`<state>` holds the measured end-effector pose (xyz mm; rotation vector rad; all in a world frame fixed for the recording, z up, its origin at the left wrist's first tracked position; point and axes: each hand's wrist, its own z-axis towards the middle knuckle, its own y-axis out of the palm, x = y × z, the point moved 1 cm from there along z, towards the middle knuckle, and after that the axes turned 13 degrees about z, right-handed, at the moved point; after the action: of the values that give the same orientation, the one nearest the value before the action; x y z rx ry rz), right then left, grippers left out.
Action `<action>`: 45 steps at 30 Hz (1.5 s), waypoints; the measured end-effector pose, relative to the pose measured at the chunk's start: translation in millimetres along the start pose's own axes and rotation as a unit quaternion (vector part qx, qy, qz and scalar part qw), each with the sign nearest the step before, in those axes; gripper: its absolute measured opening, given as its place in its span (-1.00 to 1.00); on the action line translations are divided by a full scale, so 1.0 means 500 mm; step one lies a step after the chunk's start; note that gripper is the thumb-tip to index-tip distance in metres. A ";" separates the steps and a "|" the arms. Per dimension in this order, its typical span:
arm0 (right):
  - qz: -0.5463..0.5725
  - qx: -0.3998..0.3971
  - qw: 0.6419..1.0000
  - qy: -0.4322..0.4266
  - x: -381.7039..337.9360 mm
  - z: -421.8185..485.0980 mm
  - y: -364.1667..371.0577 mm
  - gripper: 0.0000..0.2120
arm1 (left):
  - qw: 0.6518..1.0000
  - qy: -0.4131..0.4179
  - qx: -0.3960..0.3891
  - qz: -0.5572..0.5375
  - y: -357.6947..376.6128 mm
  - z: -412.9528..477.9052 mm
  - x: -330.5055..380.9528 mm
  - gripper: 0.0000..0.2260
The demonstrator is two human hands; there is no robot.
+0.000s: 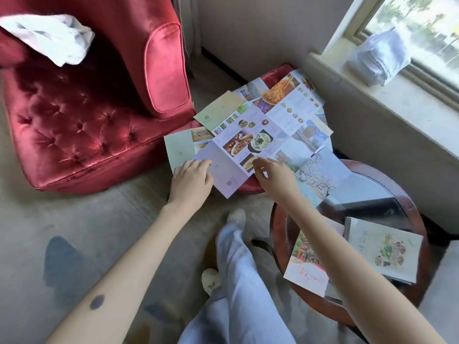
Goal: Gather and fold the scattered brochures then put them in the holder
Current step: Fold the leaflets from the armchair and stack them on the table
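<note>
Several unfolded brochures lie overlapping on a red footstool (pixel 275 73) beside the armchair. The top one is a lilac food brochure (pixel 244 142) with dish photos. My left hand (pixel 191 181) rests flat on its near-left corner, fingers apart. My right hand (pixel 273 176) pinches its near edge by a dish photo. A green brochure (pixel 180 150) sticks out at the left, another green one (pixel 219 106) behind it, and a blue landscape brochure (pixel 320 175) lies at the right. Two folded brochures, a red-and-white one (pixel 306 266) and a cream one (pixel 383 249), lie on the round table. No holder is visible.
A red velvet armchair (pixel 82 115) with a white cloth (pixel 49 37) fills the left. A round glass-topped wooden table (pixel 367 194) stands at the right. My legs in light trousers (pixel 238 281) are in the foreground. A window sill with a plastic bag (pixel 378 58) runs along the right wall.
</note>
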<state>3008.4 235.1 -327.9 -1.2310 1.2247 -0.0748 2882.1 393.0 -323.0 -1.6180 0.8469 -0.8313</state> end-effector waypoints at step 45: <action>0.490 0.096 0.583 0.641 0.373 0.352 0.289 -0.54 | 0.923 -0.062 -0.362 -0.116 0.439 0.549 -0.101 -0.36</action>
<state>3137.0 295.0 -586.1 0.0943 2.9260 -0.2999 3068.5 531.8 -591.8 -2.4331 0.9423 -0.5877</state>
